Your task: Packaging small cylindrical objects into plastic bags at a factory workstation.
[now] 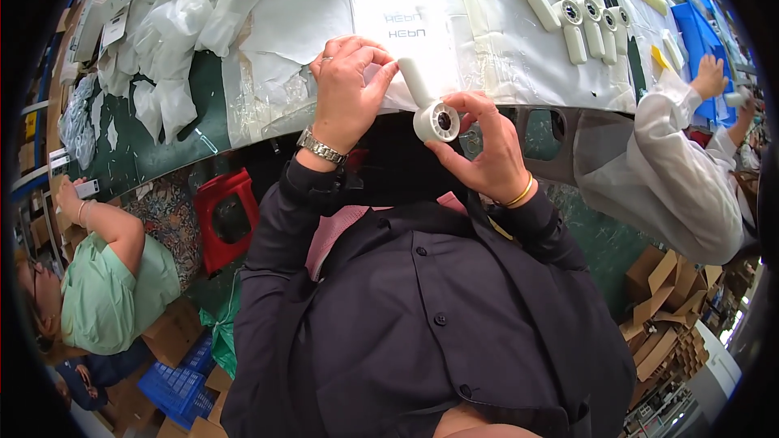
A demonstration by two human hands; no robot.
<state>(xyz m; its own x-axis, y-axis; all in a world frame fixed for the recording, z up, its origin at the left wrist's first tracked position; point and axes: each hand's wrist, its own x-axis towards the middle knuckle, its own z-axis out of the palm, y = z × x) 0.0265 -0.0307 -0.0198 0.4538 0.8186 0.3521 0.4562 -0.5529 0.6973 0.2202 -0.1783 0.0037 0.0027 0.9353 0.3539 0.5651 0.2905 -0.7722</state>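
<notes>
Workroom, crowded: green table, much of it under a white cover. Places are given from the held fan.

White fan, one: held over the table's near edge, handle pointing away from the wearer and slightly left, round head nearer the body. Handling, as judged: light, stiff, smooth, a little slippery; slotted face likely the fragile part. Best taken by the handle or the head's outer rim.

Right grip, one: closed on the fan's head, thumb on the near side, fingers on the far side, spread about as wide as the rim.

Left grip, one: left of the fan's handle, thumb and forefinger drawn narrow near its far end; contact cannot be told.

Flat printed pouch: beyond the fan, on the cover.

Matching fans, several: beyond the fan to its right, lying grouped.

White plastic bags, loose heap: beyond the fan, well to its left.

Blue bin: farther right of the fan, past the group.
</notes>
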